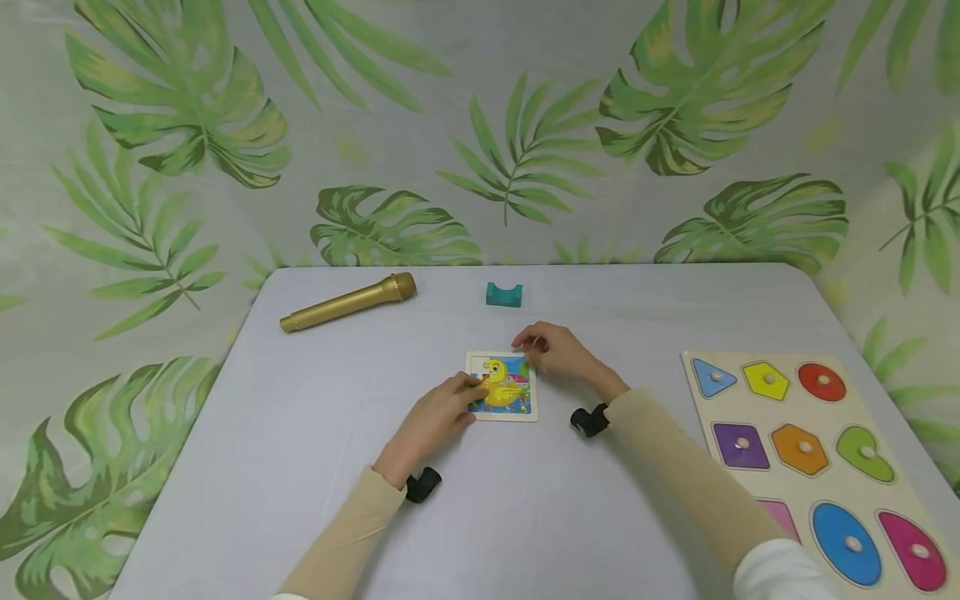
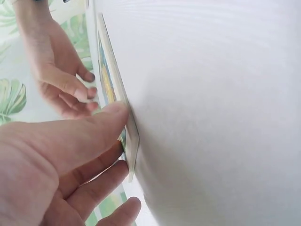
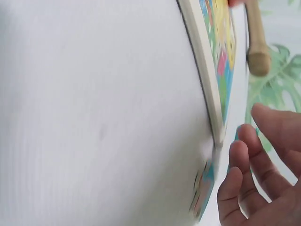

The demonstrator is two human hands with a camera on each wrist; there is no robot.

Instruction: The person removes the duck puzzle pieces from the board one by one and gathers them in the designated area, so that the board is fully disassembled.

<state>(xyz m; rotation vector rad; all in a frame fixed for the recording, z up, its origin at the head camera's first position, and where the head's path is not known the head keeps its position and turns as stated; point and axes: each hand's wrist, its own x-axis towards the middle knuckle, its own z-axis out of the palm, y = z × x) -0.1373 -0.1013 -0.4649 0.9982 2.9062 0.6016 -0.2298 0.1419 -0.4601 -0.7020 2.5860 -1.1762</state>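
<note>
The left hand (image 1: 435,414) is gripping the duck puzzle (image 1: 504,393) at the frame's centre; the right hand (image 1: 558,353) is hovering by its upper-right corner, thumb and fingertips apart. Piece-fitting seems to be proceeding, next probably calling for filling the bare upper-left patch (image 1: 478,364).

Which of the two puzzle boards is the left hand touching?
The small duck puzzle: the left hand touches its edge, while the larger knobbed shape board lies off to the right.

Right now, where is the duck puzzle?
In the head view, the duck puzzle lies on the table, nearer the camera than the teal block, the left hand on its left side, the right hand at its upper right.
</note>
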